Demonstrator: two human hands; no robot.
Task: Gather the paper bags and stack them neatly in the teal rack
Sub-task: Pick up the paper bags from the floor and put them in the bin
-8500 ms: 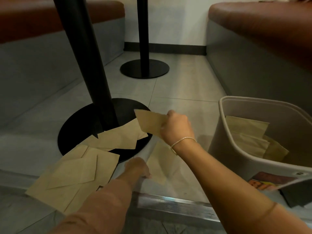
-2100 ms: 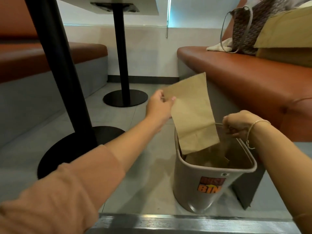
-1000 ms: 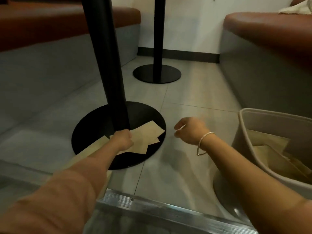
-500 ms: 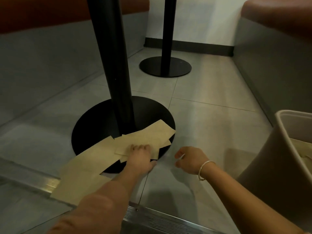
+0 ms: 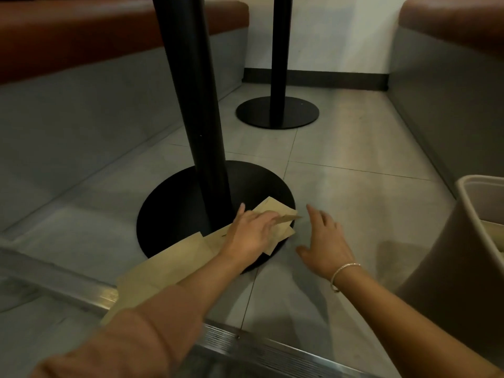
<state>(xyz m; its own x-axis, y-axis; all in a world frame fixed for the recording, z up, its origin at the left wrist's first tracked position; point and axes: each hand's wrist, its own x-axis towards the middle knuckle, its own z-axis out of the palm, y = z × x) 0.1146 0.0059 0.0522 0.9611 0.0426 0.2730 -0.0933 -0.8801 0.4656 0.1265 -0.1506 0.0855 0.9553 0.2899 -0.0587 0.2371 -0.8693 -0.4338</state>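
Paper bags [image 5: 174, 257], flat and brown, scattered across the floor in a loose overlapping run from the metal threshold strip [image 5: 259, 347] up onto the near edge of the black round table base [image 5: 174, 203]. Farthest of them lying on the base itself, just right of the black pole [image 5: 196, 105].

Left hand [image 5: 251, 236] reaching in from a rust-coloured sleeve [image 5: 131, 342], palm down over that far end of the pile. Fingers curled over the top bag [image 5: 286, 217], thumb out to the left; seemingly pinched on its edge, with one corner poking out to the right and raised off the sheets below, though motion blur leaves the grip uncertain.

Right hand [image 5: 324, 244] just beside, to the right of the base, fingers spread apart and holding nothing. Hovering low over the bare tile, fingertips pointing toward the raised corner but not touching it. Thin beaded bracelet [image 5: 343, 271] at the wrist.

Bin [image 5: 447, 255] at the far right edge, cut off by the frame, pale grey-beige under this light, standing on the floor well apart from the pile. Sliver of more brown paper [image 5: 493, 233] visible inside its rim.

Further back, a second black base [image 5: 278, 113] with its own pole, near the white wall. Brown-cushioned bench [image 5: 81, 31] with grey front along the left, another along the right.
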